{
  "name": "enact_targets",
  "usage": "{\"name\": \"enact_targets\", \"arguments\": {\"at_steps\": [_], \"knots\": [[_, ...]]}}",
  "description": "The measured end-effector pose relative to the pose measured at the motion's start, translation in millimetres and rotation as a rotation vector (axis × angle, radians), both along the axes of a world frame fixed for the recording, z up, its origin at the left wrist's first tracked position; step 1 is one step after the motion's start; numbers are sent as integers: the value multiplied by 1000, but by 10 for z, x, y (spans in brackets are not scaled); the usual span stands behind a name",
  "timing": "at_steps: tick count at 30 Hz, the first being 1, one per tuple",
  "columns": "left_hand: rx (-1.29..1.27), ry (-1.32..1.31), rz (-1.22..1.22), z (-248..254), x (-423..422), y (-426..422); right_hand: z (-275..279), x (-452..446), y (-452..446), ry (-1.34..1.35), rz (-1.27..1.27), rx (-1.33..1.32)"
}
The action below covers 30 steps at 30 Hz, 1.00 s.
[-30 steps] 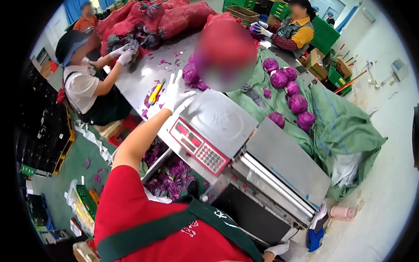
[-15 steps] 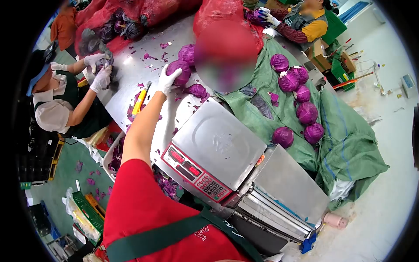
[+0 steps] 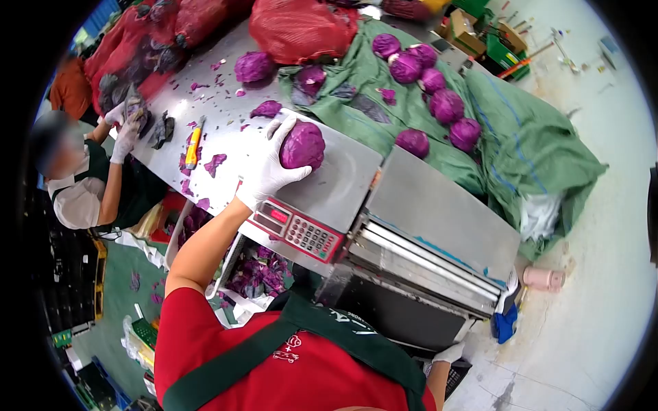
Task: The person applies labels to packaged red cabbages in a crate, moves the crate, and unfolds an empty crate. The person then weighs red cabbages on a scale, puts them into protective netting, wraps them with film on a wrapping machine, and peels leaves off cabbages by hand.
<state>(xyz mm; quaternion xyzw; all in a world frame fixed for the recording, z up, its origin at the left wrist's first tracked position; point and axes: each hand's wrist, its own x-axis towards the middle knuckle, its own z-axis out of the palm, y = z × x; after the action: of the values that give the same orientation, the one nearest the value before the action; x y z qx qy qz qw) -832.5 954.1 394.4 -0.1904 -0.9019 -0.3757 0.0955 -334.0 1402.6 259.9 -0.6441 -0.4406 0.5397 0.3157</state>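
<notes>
In my white-gloved left hand [image 3: 264, 164] is a purple cabbage [image 3: 302, 145], the fingers and thumb wrapped around its left side. It is at the steel plate of the scale [image 3: 339, 161]; whether it rests on the plate or hovers just above, I cannot tell. The scale's red panel with its display and keypad faces me. My gloved right hand [image 3: 450, 352] is low at the right, by the end of the wrapping machine [image 3: 404, 308] and a dark keypad unit [image 3: 458, 377]. Its fingers are not clear.
Several purple cabbages [image 3: 446, 106] lie on green sacking [image 3: 439, 154]. On the steel table are another cabbage [image 3: 253, 66], loose leaves and a yellow cutter [image 3: 194, 145]. A red mesh bag [image 3: 301, 31] stands behind. At left, a co-worker [image 3: 96, 178] handles dark leaves.
My left hand has brought the cabbage from the table over to the scale. My right hand has come into view at the lower right. The whole view has shifted.
</notes>
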Motion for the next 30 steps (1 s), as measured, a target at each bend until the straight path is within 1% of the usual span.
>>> {"name": "enact_targets", "arguments": {"at_steps": [1, 2, 3, 4, 5, 7, 8, 9, 10, 11, 12, 13, 15, 17, 18, 20, 21, 22, 23, 24, 25, 26, 27, 28, 29, 30], "knots": [[0, 8, -21, -19, 78, 93, -158, 127, 116, 16, -5, 18], [-111, 34, 20, -55, 140, 158, -252, 188, 174, 22, -37, 22], [-217, 61, 48, -89, 176, 231, -316, 229, 213, -5, 36, 51], [-164, 95, -23, -138, 169, 244, -327, 260, 239, -35, 93, 82], [-218, 96, -71, -163, 149, 260, -276, 304, 249, -70, 130, 116], [-38, -149, -183, -32, 187, 279, 184, 78, 222, -251, 260, 259], [-130, 91, -157, -84, 172, 264, 407, -35, 342, -232, 340, 326], [-79, -47, -129, -146, 118, 237, 563, -209, 488, -285, 373, 451], [-198, 71, -63, -314, 44, 172, 765, -429, 663, -252, 449, 562], [-171, -13, -109, -318, 36, 171, 968, -643, 834, -213, 527, 673], [-108, -43, -135, -305, 42, 188, 1173, -854, 1002, -170, 603, 781], [-125, -63, -134, -250, 66, 210, 1274, -1094, 1194, -43, 684, 832], [-208, 18, -13, -181, 123, 277, 1509, -1592, 1489, -21, 758, 932], [-235, 125, -2, -253, 62, 226, 1494, -2089, 1895, -348, 664, 1092], [-204, 68, 44, -253, 96, 241, 1475, -2310, 2070, -334, 662, 1097], [-235, 63, 84, -301, 106, 212, 1375, -2725, 2325, -921, 524, 1153], [-256, 64, 122, -273, 145, 228, 1263, -2851, 2461, -899, 533, 1164], [-254, 86, 138, -232, 178, 226, 1175, -2955, 2615, -818, 498, 1065], [-209, 187, 188, -121, 289, 295, 1147, -3101, 2718, -734, 465, 968], [-48, 161, 172, 44, 413, 393, 1336, -3160, 2626, -567, 386, 1119], [110, 130, 160, 185, 559, 490, 1531, -3201, 2462, -380, 305, 1340], [240, 50, 231, 264, 679, 599, 1833, -3182, 2161, -128, 363, 1361], [332, 44, 178, 507, 916, 886, 2120, -3123, 1809, 122, 422, 1359], [444, -111, 178, 811, 1213, 1276, 2282, -3019, 1490, 146, 586, 1259], [578, -350, 209, 1163, 1511, 1703, 2391, -2919, 1177, 168, 756, 1152], [588, -369, 52, 1067, 1599, 1852, 2469, -2847, 855, 243, 905, 1037]]}}
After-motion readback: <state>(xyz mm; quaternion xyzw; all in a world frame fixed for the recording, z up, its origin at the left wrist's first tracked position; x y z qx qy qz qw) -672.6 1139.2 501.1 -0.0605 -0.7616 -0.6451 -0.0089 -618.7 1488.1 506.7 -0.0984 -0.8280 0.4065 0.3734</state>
